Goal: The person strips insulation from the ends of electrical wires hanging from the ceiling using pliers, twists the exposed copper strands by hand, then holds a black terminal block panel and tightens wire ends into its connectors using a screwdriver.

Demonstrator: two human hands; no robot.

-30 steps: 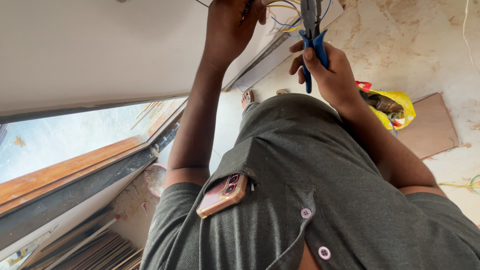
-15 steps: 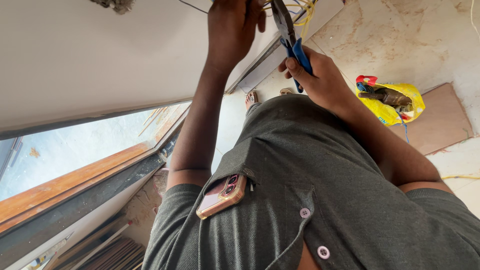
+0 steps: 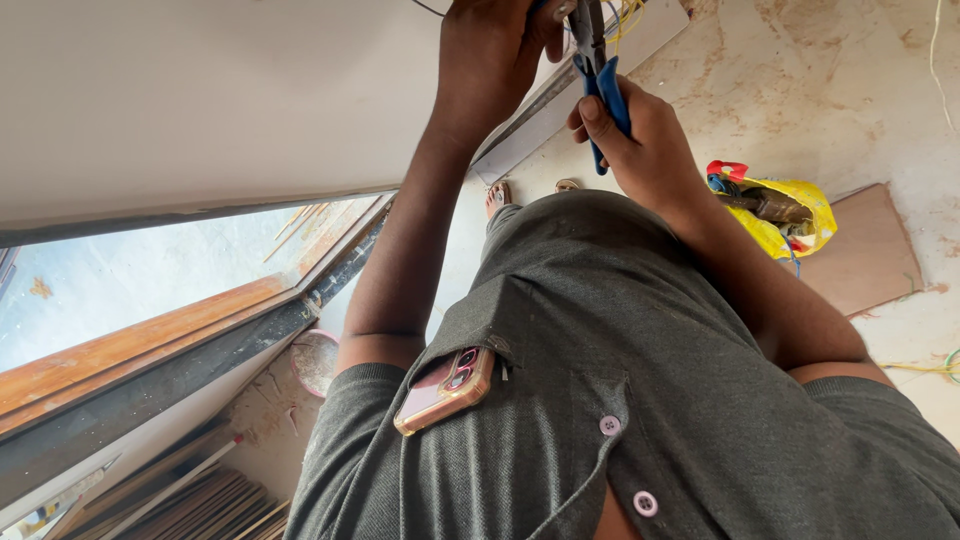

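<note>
I look down my own chest in a grey shirt, with a pink phone (image 3: 445, 388) in the breast pocket. My right hand (image 3: 640, 145) grips blue-handled pliers (image 3: 598, 70) whose jaws point up toward yellow and other thin wires (image 3: 628, 14) at the top edge. My left hand (image 3: 492, 48) is raised against the white wall (image 3: 200, 100), fingers closed near the same wires; what it holds is hidden past the frame's edge.
A yellow bag (image 3: 775, 212) holding a hammer and tools lies on the stained floor beside a brown board (image 3: 865, 250). A window with a wooden frame (image 3: 150, 340) runs along the left. Stacked strips (image 3: 200, 500) lie bottom left. My feet (image 3: 500, 193) show below.
Both hands have risen toward the top of the view and the pliers moved left, closer to my left hand and the wires.
</note>
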